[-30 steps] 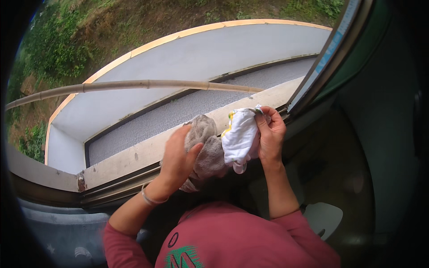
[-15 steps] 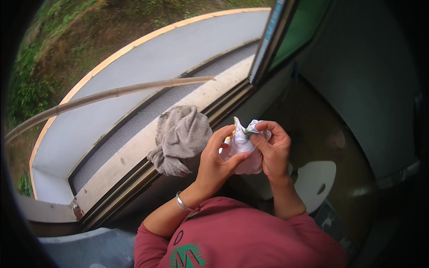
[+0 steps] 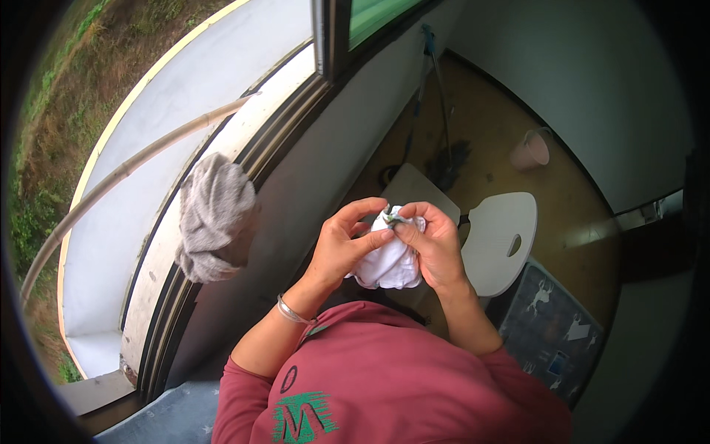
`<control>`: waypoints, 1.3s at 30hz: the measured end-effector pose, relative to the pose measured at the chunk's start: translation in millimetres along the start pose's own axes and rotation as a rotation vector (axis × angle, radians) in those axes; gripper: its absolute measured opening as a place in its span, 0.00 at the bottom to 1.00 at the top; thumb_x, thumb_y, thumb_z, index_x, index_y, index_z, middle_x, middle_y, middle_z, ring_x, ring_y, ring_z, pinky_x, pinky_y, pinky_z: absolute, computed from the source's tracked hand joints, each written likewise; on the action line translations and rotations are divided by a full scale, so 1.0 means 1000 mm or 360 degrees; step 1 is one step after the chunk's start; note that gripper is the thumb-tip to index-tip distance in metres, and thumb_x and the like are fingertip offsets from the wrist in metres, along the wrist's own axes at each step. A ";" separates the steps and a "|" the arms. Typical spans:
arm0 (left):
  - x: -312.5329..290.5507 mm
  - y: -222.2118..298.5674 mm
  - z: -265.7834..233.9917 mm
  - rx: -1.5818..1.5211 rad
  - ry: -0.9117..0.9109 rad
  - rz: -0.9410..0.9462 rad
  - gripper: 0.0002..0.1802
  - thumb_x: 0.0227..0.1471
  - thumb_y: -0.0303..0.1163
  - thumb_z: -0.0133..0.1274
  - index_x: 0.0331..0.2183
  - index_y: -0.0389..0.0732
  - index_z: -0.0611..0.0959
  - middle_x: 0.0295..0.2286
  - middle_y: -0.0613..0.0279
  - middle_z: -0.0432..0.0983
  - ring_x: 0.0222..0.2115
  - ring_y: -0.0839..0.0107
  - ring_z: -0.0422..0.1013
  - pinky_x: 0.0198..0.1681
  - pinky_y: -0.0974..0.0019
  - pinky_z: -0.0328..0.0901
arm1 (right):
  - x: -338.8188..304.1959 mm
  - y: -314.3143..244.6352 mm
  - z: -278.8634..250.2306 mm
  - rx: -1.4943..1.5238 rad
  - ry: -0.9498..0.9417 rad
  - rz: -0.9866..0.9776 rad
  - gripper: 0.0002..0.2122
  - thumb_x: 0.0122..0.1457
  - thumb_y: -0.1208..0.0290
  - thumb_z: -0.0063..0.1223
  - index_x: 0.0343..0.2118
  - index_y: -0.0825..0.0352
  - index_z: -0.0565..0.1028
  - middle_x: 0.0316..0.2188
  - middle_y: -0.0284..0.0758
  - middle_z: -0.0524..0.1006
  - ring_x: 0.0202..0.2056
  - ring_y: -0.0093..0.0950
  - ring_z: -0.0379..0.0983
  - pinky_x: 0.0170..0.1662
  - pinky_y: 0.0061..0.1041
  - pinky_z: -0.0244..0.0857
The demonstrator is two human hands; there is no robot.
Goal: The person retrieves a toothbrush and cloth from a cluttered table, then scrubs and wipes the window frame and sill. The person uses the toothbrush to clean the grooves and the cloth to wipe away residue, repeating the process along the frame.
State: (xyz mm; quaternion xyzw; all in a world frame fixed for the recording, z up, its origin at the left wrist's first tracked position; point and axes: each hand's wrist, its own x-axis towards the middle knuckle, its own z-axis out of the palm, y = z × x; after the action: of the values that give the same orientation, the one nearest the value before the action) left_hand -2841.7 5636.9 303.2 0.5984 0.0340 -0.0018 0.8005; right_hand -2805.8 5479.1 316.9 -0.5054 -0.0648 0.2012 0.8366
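A small white cloth (image 3: pixel 388 266) with a little green and yellow on its upper edge is bunched up in front of my chest. My left hand (image 3: pixel 334 248) grips it from the left, thumb and fingers pinching near the top. On its other side my right hand (image 3: pixel 441 251) pinches the same upper edge, its thumb close to the left thumb. The lower part of the cloth hangs rounded below the fingers. To the left, a crumpled grey-brown cloth (image 3: pixel 214 211) lies over the window sill (image 3: pixel 148 307), touched by neither hand.
A bamboo pole (image 3: pixel 140 155) reaches outside past the open window's frame (image 3: pixel 324 44). A white chair (image 3: pixel 492 248) stands right of my hands, beside a dark patterned surface (image 3: pixel 543 314). A mop (image 3: pixel 447 159) and a pink bucket (image 3: pixel 529 152) are farther off on the floor.
My view has turned toward the room, so the sill and grey-brown cloth sit farther left. Both hands have drawn closer together at the top of the white cloth.
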 end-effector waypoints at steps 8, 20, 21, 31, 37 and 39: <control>0.049 -0.031 0.037 -0.0247 -0.0067 -0.0075 0.04 0.47 0.22 0.56 0.27 0.38 0.77 0.36 0.59 0.74 0.36 0.73 0.69 0.41 0.70 0.64 | 0.025 -0.016 -0.072 -0.0031 0.0032 0.0157 0.10 0.50 0.80 0.57 0.36 0.70 0.71 0.32 0.32 0.74 0.33 0.18 0.71 0.36 0.16 0.66; 0.074 -0.030 0.021 -0.0472 -0.0317 -0.0398 0.05 0.47 0.23 0.57 0.26 0.39 0.76 0.32 0.61 0.75 0.32 0.77 0.69 0.38 0.73 0.63 | 0.022 -0.006 -0.060 -0.0012 0.0277 0.0167 0.11 0.51 0.81 0.56 0.38 0.71 0.70 0.32 0.32 0.74 0.33 0.17 0.71 0.36 0.15 0.67; 0.073 -0.028 0.018 -0.0495 -0.0343 -0.0385 0.05 0.47 0.23 0.57 0.26 0.39 0.76 0.32 0.61 0.75 0.32 0.77 0.69 0.38 0.73 0.64 | 0.021 -0.007 -0.056 -0.0071 0.0291 0.0145 0.12 0.51 0.81 0.57 0.39 0.72 0.70 0.32 0.33 0.74 0.33 0.18 0.71 0.37 0.16 0.67; 0.044 -0.014 -0.026 0.0320 -0.0478 0.0441 0.08 0.42 0.18 0.56 0.26 0.39 0.74 0.33 0.61 0.74 0.37 0.71 0.70 0.37 0.71 0.64 | 0.013 -0.010 -0.029 -0.0344 0.0274 -0.0031 0.20 0.50 0.83 0.56 0.47 0.74 0.67 0.40 0.38 0.73 0.41 0.23 0.71 0.44 0.21 0.66; 0.031 -0.012 -0.040 0.0603 -0.0452 0.0803 0.09 0.40 0.19 0.53 0.26 0.40 0.72 0.30 0.62 0.75 0.38 0.65 0.72 0.54 0.54 0.54 | 0.013 -0.010 -0.027 -0.0156 0.0327 0.0040 0.20 0.51 0.83 0.54 0.49 0.75 0.66 0.41 0.39 0.73 0.43 0.24 0.69 0.47 0.23 0.64; 0.028 -0.016 -0.045 0.0537 -0.0369 0.0757 0.10 0.39 0.18 0.53 0.27 0.40 0.72 0.29 0.62 0.74 0.35 0.65 0.72 0.54 0.55 0.55 | 0.013 -0.011 -0.026 -0.0201 0.0291 0.0043 0.20 0.52 0.83 0.53 0.49 0.75 0.66 0.41 0.39 0.73 0.43 0.24 0.69 0.47 0.22 0.64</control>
State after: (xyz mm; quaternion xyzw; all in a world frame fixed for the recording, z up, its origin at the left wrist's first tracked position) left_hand -2816.8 5676.4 274.1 0.7098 -0.1992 0.1116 0.6664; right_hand -2782.8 5458.4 313.0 -0.5741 0.0060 0.1612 0.8028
